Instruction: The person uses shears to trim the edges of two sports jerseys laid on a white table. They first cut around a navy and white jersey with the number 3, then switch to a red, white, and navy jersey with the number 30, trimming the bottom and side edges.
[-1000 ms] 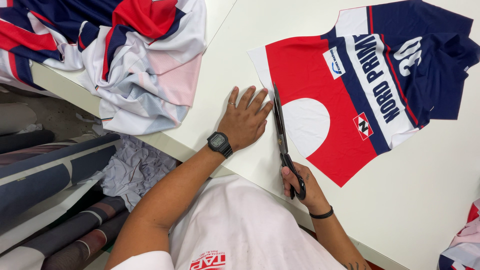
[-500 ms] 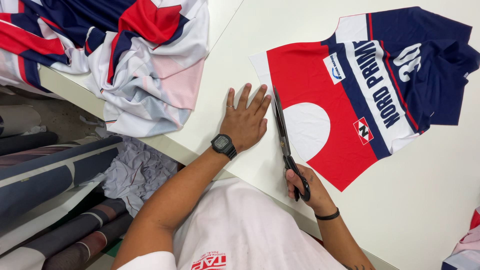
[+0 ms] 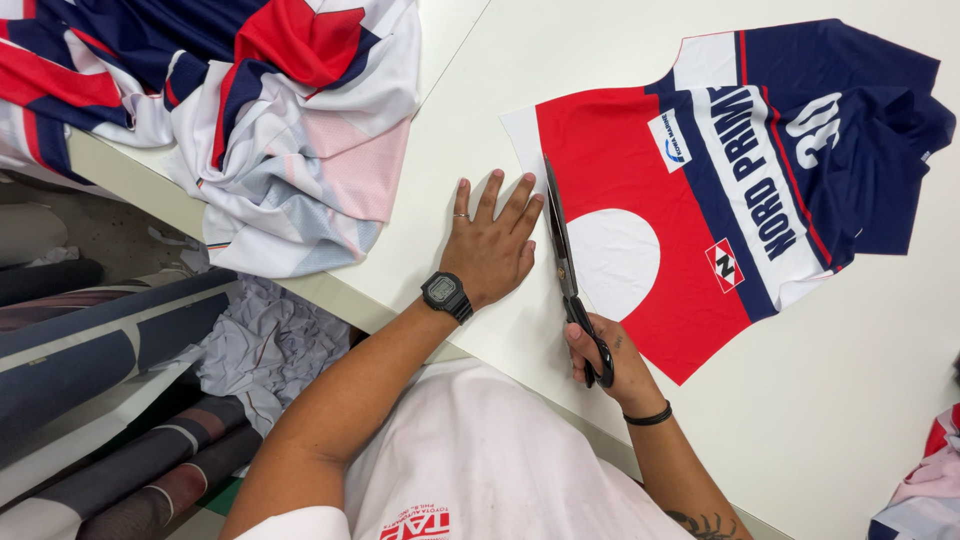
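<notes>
Head view: looking down at a white table [image 3: 900,400].
Printed cloth [image 3: 700,190]: red, white and dark blue, flat on the table.
Scissors [image 3: 565,265]: black, blades along its left edge.
Right hand [image 3: 610,355]: fingers wrapped through the scissor handles.
Left hand [image 3: 490,245]: flat, fingers spread, just beside the blades.
Cloth pile [image 3: 250,110]: far left.

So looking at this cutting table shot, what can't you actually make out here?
Head view only:
- Scissors: the handle loops are buried in the right hand.
- Printed fabric panel: its dark blue end is folded over, hiding what lies beneath.
- Sheet under the left hand: the palm covers it.
- Fabric pile: cut off by the top and left edges.
- Cloth at bottom right: cut off by the frame corner.
</notes>
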